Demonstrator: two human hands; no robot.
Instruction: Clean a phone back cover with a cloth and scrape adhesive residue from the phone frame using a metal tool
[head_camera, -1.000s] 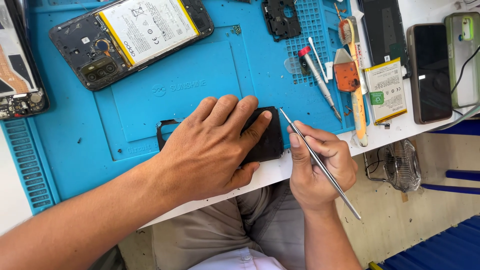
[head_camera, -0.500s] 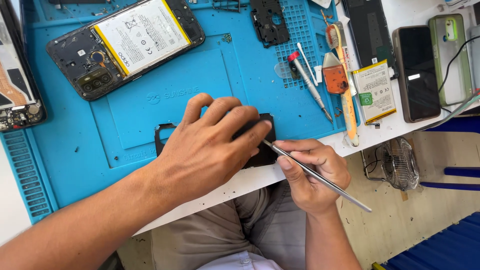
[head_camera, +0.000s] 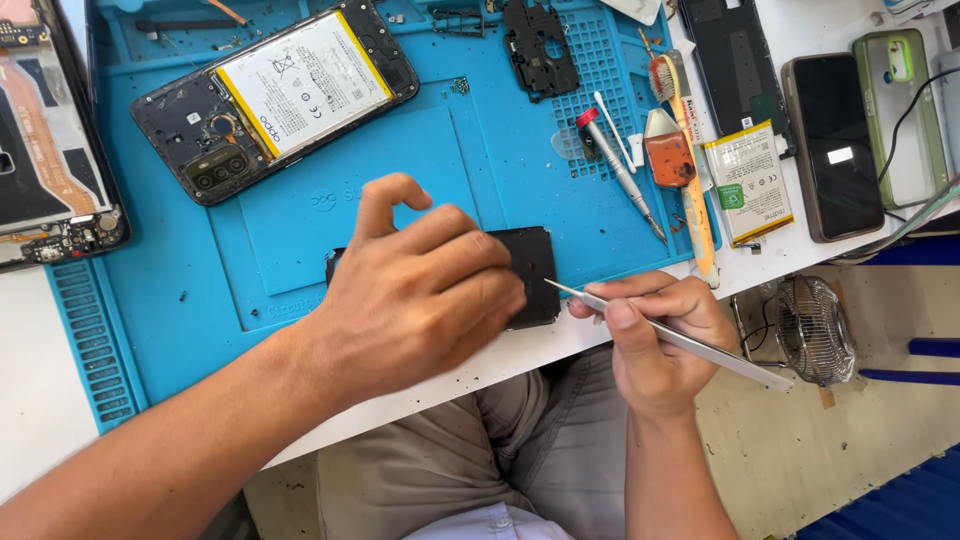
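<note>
Head view looks down on a blue work mat (head_camera: 300, 215) that lies on a white table (head_camera: 40, 400). The left hand (head_camera: 420, 285) is spread flat, palm down, on a black phone part (head_camera: 530, 275) at the near edge of the mat; the fingers press on it but do not close around it, and the index finger is lifted and bent. The right hand (head_camera: 660, 335) is closed around metal tweezers (head_camera: 680, 340), held like a pen, with the thin tip pointing at the right edge of the black part, just beside it; I cannot tell if the tip touches. Farther on the mat lies an opened phone (head_camera: 270, 95) with a white battery showing. To the right there are a screwdriver (head_camera: 620, 170) with a red cap, a brush (head_camera: 685, 150), a loose battery (head_camera: 750, 180) and a dark phone (head_camera: 835, 145). Below the table edge a small fan (head_camera: 810, 330) is seen.
</note>
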